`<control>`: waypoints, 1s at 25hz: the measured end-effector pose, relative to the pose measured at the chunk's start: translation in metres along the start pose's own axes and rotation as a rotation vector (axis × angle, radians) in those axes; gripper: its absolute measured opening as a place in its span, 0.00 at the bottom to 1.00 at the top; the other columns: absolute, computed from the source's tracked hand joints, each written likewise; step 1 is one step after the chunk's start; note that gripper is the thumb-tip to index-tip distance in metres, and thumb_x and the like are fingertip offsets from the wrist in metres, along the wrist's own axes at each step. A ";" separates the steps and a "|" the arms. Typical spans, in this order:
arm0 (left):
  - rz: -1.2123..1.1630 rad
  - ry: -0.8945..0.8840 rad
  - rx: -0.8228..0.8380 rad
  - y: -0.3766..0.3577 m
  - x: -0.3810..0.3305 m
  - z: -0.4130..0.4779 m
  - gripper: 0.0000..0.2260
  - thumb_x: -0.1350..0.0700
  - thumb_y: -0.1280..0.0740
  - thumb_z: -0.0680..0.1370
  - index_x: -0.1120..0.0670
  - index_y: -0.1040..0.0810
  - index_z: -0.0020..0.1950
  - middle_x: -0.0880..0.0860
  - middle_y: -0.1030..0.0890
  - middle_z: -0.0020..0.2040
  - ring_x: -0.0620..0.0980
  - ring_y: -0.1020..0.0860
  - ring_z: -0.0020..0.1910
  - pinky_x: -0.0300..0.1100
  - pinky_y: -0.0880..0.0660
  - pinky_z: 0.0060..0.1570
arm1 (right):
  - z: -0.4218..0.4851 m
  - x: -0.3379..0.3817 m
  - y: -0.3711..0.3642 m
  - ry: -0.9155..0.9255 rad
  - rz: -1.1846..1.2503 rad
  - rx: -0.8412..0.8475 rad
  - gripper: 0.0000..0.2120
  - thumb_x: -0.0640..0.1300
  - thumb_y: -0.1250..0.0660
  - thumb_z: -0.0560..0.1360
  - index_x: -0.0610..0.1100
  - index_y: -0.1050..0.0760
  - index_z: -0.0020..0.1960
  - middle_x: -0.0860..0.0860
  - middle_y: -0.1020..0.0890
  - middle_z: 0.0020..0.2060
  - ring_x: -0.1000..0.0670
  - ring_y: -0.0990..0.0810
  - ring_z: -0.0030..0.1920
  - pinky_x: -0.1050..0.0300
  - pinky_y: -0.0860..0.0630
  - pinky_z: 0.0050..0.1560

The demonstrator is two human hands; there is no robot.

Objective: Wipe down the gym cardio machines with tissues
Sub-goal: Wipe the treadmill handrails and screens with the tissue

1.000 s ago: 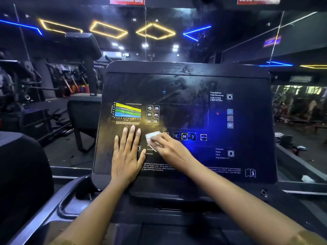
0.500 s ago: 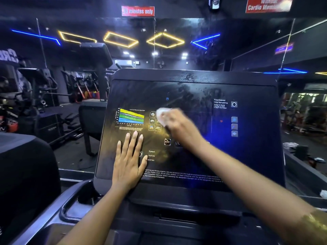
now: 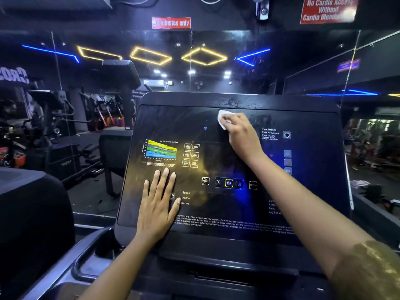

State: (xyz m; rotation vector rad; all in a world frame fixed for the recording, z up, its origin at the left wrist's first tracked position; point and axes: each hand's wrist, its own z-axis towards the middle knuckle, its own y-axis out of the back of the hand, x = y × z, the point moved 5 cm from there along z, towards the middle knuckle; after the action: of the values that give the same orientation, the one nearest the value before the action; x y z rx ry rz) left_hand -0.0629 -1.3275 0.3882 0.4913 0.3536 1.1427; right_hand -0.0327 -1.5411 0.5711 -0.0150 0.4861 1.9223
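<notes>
White crumpled tissue (image 3: 223,120) sits near the top centre of the frame, pinched under the curled fingers of the right hand (image 3: 241,135) and pressed to the upper edge of the glossy black cardio machine console (image 3: 303,191). The left hand (image 3: 159,202) lies flat with straight fingers on the console's lower left, well apart from the tissue, just below a striped colour chart (image 3: 161,150).

A dark gym room is seen. Yellow light shapes (image 3: 192,52) and blue light lines (image 3: 50,51) are shown in a big wall mirror (image 3: 216,87) across the upper part of the frame. Two red signs are stuck above it, one at the top middle (image 3: 171,22) and one at the upper right (image 3: 328,10). Gym machines (image 3: 62,109) are stood at the left on a dark floor (image 3: 91,198).
</notes>
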 end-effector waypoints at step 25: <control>0.053 -0.041 -0.111 -0.005 -0.029 0.101 0.27 0.44 0.49 0.80 0.54 0.38 0.76 0.56 0.38 0.76 0.54 0.43 0.76 0.55 0.45 0.72 | 0.057 0.045 -0.039 0.106 -0.112 0.019 0.19 0.36 0.45 0.69 0.38 0.20 0.52 0.49 0.18 0.45 0.48 0.21 0.43 0.62 0.23 0.34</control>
State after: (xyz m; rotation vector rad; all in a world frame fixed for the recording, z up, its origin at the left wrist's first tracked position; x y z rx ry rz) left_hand -0.0191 -1.3746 0.4713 0.4286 0.2411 1.1952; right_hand -0.0040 -1.4696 0.5998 -0.1297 0.5633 1.8130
